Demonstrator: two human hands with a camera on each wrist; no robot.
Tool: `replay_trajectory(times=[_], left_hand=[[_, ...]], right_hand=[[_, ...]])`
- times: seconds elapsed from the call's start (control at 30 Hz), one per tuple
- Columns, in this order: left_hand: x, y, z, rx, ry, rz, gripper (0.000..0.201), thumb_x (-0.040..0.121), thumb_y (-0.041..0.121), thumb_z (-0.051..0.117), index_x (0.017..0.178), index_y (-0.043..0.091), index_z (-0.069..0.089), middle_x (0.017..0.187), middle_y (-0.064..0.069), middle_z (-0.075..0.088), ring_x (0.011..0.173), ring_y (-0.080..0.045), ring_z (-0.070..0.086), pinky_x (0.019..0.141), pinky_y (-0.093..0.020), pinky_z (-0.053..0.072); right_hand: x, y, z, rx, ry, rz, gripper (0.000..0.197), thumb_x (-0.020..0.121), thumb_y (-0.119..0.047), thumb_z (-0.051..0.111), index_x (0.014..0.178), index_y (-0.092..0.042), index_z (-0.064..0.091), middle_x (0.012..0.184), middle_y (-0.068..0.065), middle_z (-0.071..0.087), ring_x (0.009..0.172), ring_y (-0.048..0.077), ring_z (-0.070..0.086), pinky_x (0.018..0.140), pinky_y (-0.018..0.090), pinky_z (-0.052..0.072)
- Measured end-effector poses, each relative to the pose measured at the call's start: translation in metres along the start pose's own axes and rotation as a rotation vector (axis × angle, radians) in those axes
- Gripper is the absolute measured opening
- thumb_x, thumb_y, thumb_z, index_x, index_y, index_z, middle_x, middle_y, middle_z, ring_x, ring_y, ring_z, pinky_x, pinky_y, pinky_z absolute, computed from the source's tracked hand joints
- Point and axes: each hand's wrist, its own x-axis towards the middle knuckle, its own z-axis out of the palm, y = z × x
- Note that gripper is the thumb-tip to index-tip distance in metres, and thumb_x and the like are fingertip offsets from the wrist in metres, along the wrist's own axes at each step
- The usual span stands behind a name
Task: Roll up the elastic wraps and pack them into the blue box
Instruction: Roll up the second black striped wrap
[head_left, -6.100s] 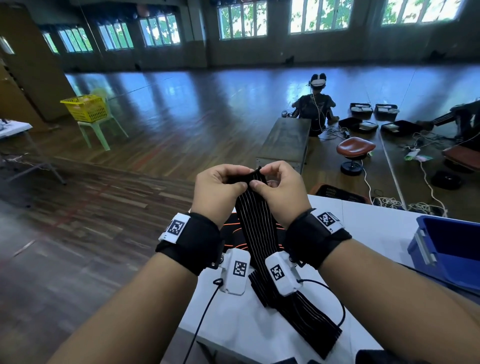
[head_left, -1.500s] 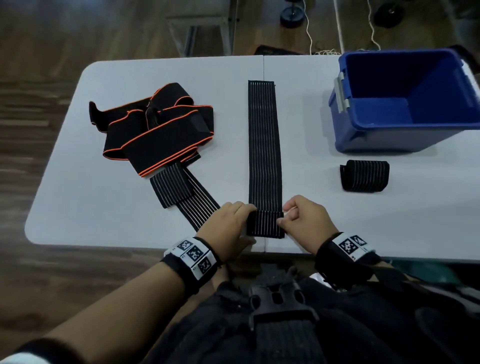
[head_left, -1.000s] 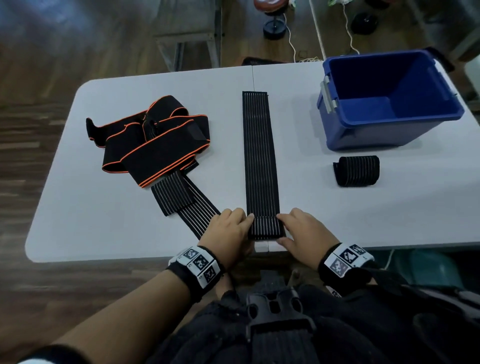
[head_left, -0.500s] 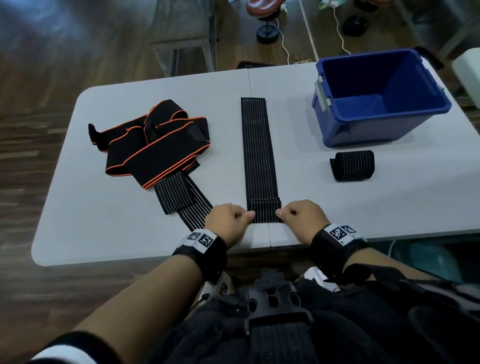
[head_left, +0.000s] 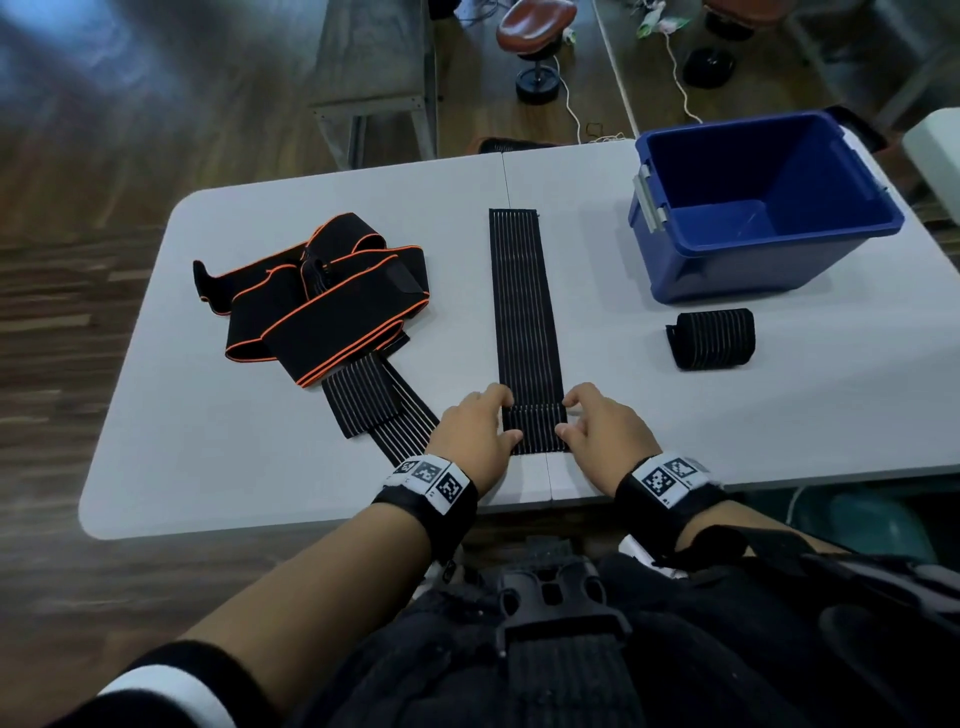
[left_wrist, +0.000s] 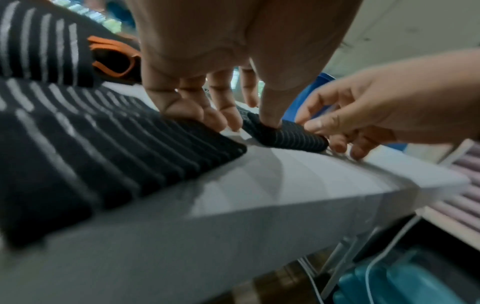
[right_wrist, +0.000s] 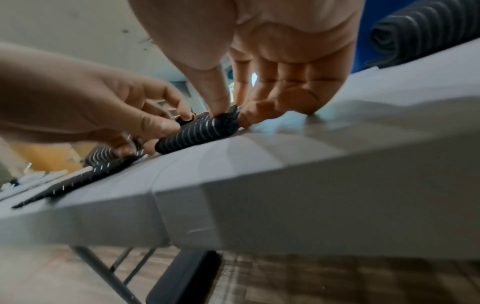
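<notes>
both hands (head_left: 480, 434) (head_left: 605, 434) are pinching the roll (head_left: 535, 431), the wrap (head_left: 524, 306) running straight away from the fingers.

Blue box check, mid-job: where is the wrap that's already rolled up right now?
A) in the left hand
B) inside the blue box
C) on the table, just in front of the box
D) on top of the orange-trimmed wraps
C. The finished roll lies on the white table in front of the blue box, whose visible inside shows no wraps; both hands are on the near end of the flat striped wrap.
</notes>
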Motion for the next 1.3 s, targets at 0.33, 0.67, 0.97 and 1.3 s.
replay_trajectory(times=[0.33,0.67,0.97,1.3], left_hand=[[-0.002,-0.014,-0.001,0.182,-0.082,0.191,0.063,0.088,0.056,0.064,0.144,0.029,0.050,0.117,0.002,0.055,0.110,-0.020,0.052,0.097,-0.038,0.048],[-0.002,-0.018,0.004,0.032,0.025,0.069,0.045,0.095,0.039,0.060,0.139,0.036,0.057,0.097,0.007,0.056,0.097,-0.019,0.055,0.090,-0.040,0.049],[-0.004,-0.006,-0.004,-0.210,0.046,-0.119,0.039,0.096,0.049,0.059,0.089,0.016,0.079,0.081,-0.003,0.073,0.079,-0.020,0.068,0.078,-0.037,0.057],[0.004,-0.004,-0.007,-0.183,-0.003,-0.206,0.031,0.088,0.049,0.070,0.080,0.019,0.070,0.077,0.002,0.071,0.077,-0.017,0.068,0.078,-0.040,0.059]], right_hand=[[-0.003,0.009,-0.004,-0.145,-0.126,-0.098,0.064,0.086,-0.043,0.069,0.143,-0.026,0.044,0.115,-0.001,0.056,0.105,0.019,0.057,0.089,0.036,0.049],[0.004,0.013,-0.001,-0.045,-0.106,-0.099,0.045,0.098,-0.046,0.051,0.139,-0.026,0.050,0.120,0.002,0.064,0.109,0.023,0.059,0.094,0.039,0.049],[0.015,0.018,0.001,0.119,-0.103,0.007,0.028,0.100,-0.045,0.048,0.089,-0.023,0.061,0.084,-0.004,0.064,0.083,0.020,0.060,0.075,0.035,0.048],[0.021,0.005,-0.004,0.059,-0.122,0.109,0.047,0.098,-0.047,0.053,0.066,-0.012,0.047,0.066,0.011,0.049,0.064,0.027,0.052,0.065,0.035,0.044]])
